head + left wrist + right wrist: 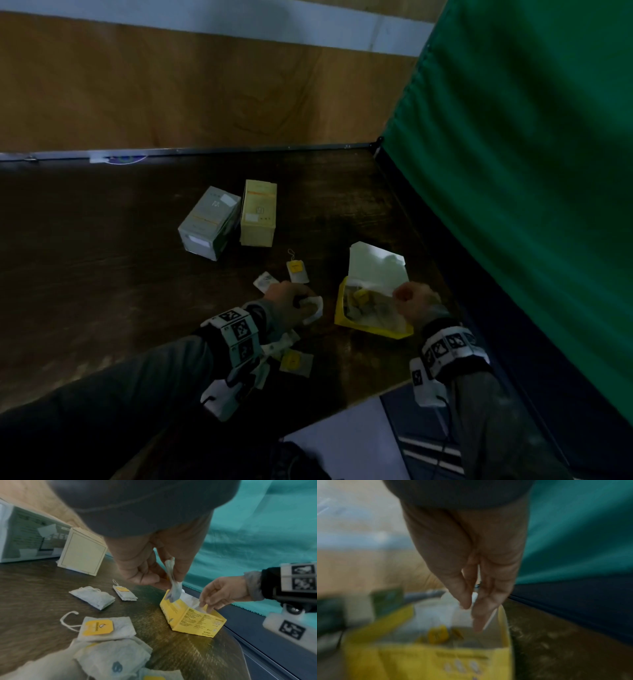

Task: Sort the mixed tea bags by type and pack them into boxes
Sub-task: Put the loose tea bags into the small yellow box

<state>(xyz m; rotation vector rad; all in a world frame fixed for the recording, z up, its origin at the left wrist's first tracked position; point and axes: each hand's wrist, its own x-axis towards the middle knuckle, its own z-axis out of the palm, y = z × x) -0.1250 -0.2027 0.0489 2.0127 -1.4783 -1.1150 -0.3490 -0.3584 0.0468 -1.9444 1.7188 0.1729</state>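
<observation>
An open yellow tea box (346,320) stands on the dark table, its white lid flap (376,270) raised and several tea bags inside. My left hand (301,301) pinches a white tea bag (173,588) just left of the box; in the left wrist view the bag hangs over the box's (192,619) left corner. My right hand (400,296) pinches the thin white side flap (201,606) at the box's right rim. The right wrist view is blurred; the fingers (477,622) hold that flap above the box (428,655).
A closed grey-green box (209,222) and a cream box (258,217) lie further back. Loose tea bags lie on the table: a yellow-tagged one (297,270), a white one (264,281), and more near my left wrist (296,363). A green curtain (513,171) borders the right side.
</observation>
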